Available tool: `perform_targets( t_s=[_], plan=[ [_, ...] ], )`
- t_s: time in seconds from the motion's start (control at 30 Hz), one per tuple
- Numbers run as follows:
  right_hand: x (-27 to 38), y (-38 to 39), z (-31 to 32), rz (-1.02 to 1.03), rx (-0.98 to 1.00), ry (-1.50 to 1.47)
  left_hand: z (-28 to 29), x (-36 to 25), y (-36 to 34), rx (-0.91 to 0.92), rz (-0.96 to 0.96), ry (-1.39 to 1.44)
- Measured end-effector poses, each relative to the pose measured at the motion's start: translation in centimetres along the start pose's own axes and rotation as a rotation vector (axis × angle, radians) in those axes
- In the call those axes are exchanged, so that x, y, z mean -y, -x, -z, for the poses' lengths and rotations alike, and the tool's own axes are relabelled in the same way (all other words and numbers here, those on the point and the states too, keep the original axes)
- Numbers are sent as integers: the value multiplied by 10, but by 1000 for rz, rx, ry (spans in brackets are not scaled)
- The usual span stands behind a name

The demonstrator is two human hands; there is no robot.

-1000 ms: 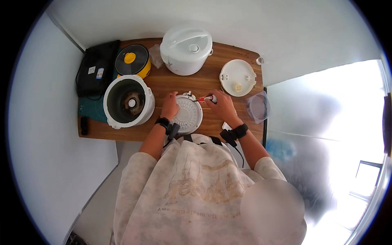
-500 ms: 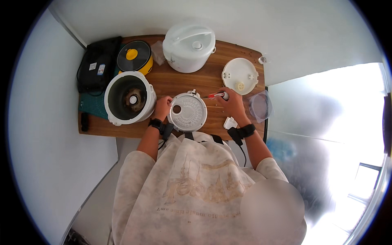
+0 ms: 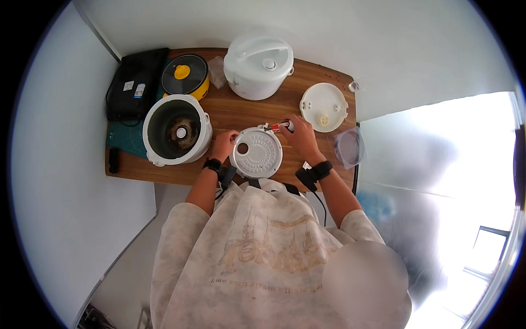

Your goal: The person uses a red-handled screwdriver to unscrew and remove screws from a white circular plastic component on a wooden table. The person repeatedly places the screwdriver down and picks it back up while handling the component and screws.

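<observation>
Right hand (image 3: pixel 300 137): clamped on slim red-and-white tool (image 3: pixel 275 127). Round white plastic lid (image 3: pixel 260 159): leftward, near tabletop's (image 3: pixel 315 68) front edge. Left hand (image 3: pixel 222 147): grip unclear.

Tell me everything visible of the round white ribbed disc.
The round white ribbed disc, apparently plastic, lies on the wooden table, patterned face up. Rings of ridges cover it, with a round hole toward its left. The left hand is at its left rim; the right hand holds a red-and-white tool at the disc's far edge.
</observation>
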State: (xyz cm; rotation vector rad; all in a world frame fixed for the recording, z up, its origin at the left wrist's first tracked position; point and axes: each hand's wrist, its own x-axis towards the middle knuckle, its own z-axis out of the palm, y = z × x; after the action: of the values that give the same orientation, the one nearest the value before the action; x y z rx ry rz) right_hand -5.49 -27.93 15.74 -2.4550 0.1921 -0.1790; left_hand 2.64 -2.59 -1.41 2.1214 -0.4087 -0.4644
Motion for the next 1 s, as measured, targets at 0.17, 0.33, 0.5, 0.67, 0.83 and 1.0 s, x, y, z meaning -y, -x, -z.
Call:
perform_targets(
  t_s=[0.17, 0.33, 0.5, 0.67, 0.83, 1.0],
  plan=[
    [3, -2, 3, -5, 10, -8, -1, -1, -1, 3, 0, 5],
    [1, -2, 1, 18, -9, 51, -1, 3, -2, 7, 3, -11],
    [0, -3, 0, 34, -9, 58, 0, -5, 0, 12, 18, -12],
    [6, -3, 3, 30, 4, 36, 0, -2, 1, 12, 29, -11],
    [2, -2, 0, 48, -4, 32, 0, -4, 0, 18, 35, -18],
    [6, -1, 1, 17, 40, 33, -1, -3, 1, 13, 47, -35]
  ],
)
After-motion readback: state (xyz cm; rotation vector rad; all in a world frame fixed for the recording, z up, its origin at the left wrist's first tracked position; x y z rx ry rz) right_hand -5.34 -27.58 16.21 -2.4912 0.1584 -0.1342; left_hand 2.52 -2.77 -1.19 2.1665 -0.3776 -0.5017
